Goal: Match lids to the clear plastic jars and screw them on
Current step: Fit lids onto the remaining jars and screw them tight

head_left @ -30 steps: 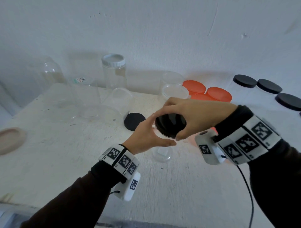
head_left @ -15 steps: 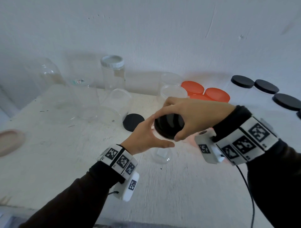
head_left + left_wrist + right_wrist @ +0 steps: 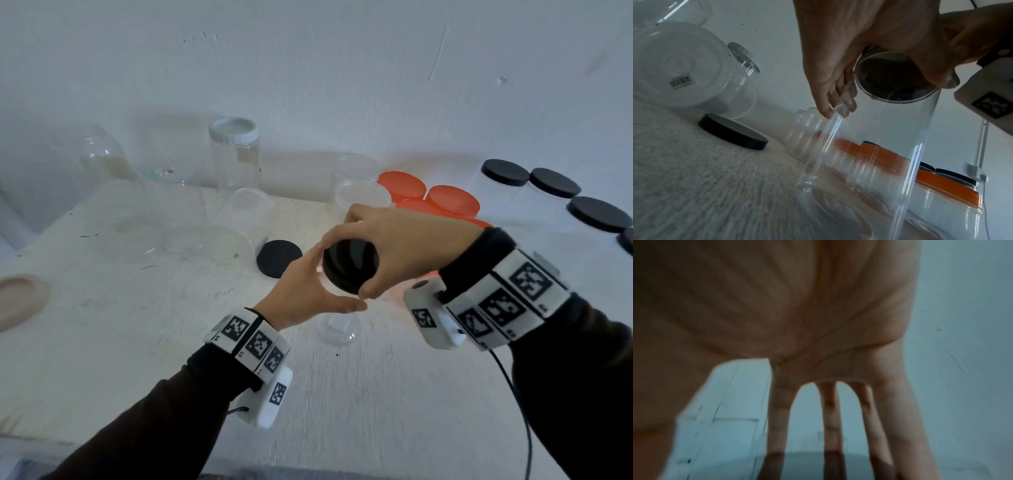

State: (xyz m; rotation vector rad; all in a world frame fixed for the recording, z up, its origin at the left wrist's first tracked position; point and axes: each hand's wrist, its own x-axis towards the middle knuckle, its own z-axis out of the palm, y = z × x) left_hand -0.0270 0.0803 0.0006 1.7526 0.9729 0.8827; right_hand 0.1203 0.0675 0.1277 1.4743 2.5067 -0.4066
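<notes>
**Screwing a black lid onto a clear jar**

Your left hand (image 3: 301, 291) wraps its fingers and thumb around the neck of a clear jar (image 3: 339, 329) standing on the white table (image 3: 102, 308). Your right hand (image 3: 394, 246) grips the black lid (image 3: 349, 265) from above, seated on the jar's mouth. This looks like the tightening step; next, twist the lid while holding the jar steady.

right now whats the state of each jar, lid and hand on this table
held jar: upright, black lid on top
left hand: grips held jar
right hand: grips black lid
spare black lid: loose, flat on table
white-lid jar: capped, upright
orange lids: on jars
black-lid jars: capped
</notes>
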